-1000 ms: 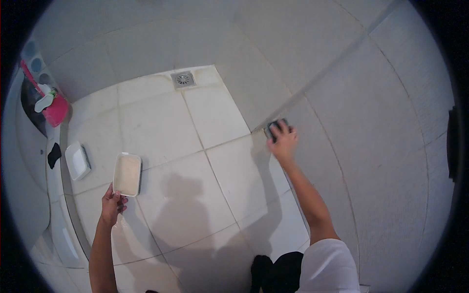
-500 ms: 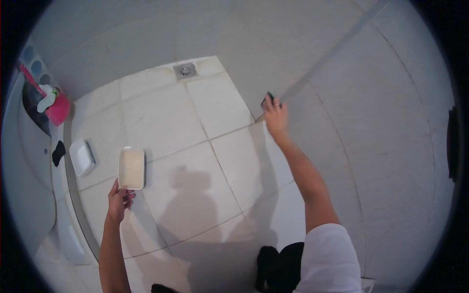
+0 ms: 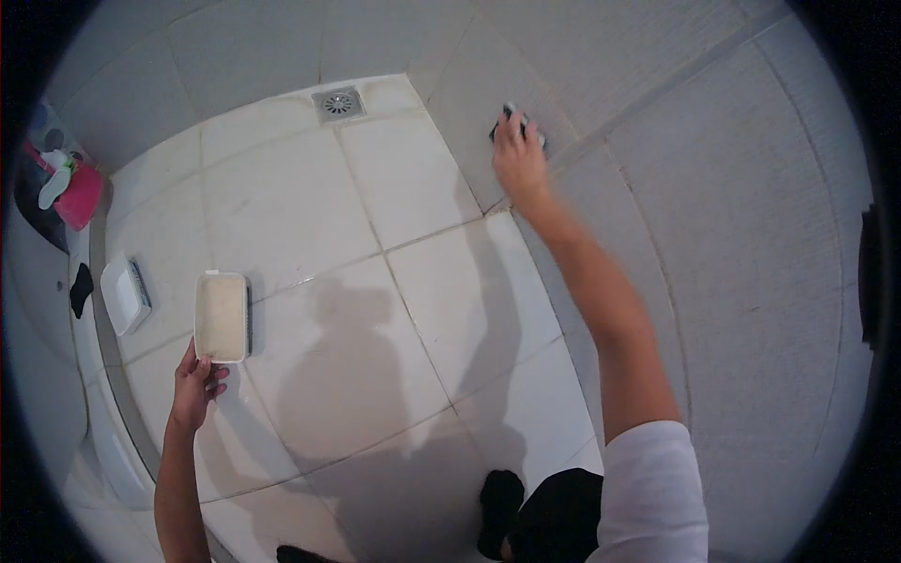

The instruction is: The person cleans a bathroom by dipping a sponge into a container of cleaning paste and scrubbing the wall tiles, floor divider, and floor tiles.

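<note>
My left hand (image 3: 194, 389) is closed on the near edge of a white rectangular plastic tub (image 3: 221, 317), thumb over the rim. Something pale beige fills the tub; whether it is liquid cannot be told. My right hand (image 3: 519, 166) reaches up to the grey tiled wall (image 3: 648, 141), fingers pressed over a small black and pale pad (image 3: 537, 139). The hand covers most of that pad, so its exact kind is hidden. It lies flat against the wall just above the floor corner.
White tiles (image 3: 282, 244) cover the floor, with a metal drain (image 3: 338, 104) near the back wall. At left are a white lid-like tray (image 3: 126, 296), a black cloth (image 3: 82, 290) on the ledge, and a pink scoop (image 3: 81, 195). My black-socked foot (image 3: 501, 502) is below.
My right hand has moved upward along the wall with the pad, showing more of it. My left hand still holds the tub. The whole view has shifted slightly.
</note>
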Available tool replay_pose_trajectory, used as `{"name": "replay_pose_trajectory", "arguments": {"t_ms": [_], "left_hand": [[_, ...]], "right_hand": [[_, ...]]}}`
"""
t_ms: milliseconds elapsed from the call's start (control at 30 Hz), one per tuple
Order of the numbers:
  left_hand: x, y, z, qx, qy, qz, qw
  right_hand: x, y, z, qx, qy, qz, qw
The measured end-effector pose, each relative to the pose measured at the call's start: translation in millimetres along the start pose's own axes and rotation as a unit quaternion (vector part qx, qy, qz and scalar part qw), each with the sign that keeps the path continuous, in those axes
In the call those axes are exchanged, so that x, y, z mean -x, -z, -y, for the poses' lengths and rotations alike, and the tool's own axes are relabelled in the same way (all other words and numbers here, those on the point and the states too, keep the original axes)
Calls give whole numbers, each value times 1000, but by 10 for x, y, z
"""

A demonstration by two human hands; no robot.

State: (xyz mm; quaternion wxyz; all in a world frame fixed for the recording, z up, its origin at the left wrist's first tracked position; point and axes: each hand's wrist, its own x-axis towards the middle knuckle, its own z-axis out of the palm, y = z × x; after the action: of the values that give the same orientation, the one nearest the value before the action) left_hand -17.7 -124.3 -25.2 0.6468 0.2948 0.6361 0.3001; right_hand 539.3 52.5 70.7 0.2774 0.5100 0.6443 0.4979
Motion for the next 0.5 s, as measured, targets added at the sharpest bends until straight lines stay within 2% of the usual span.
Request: {"name": "replay_pose_trajectory", "arguments": {"t_ms": [133,200,233,267,300,333,400,467,500], "left_hand": [[-57,74,61,15,3,16,1000],[-54,57,56,14,8,7,1000],[-41,54,48,12,16,-3,1000],[-38,59,51,-2,17,0,1000],[-46,66,67,8,9,8,1000],[-52,65,55,17,-2,16,1000],[-8,-19,2,-2,4,-2,1000],[13,-61,-12,10,10,-26,1000],[9,-77,-22,3,6,-26,1000]], "right_hand": [[699,-273,507,-179,80,24,980],[1113,-101,497,-421,-3,45,906],[1198,-81,471,-426,-12,50,903],[1306,-73,452,-516,-151,71,840],[1432,-98,429,-589,-289,89,750],[1459,-362,389,-698,-371,30,612],[1227,-59,-120,-698,-447,-117,547],[908,60,-276,-669,-473,-219,529],[750,76,-108,-664,-470,-213,541]]}}
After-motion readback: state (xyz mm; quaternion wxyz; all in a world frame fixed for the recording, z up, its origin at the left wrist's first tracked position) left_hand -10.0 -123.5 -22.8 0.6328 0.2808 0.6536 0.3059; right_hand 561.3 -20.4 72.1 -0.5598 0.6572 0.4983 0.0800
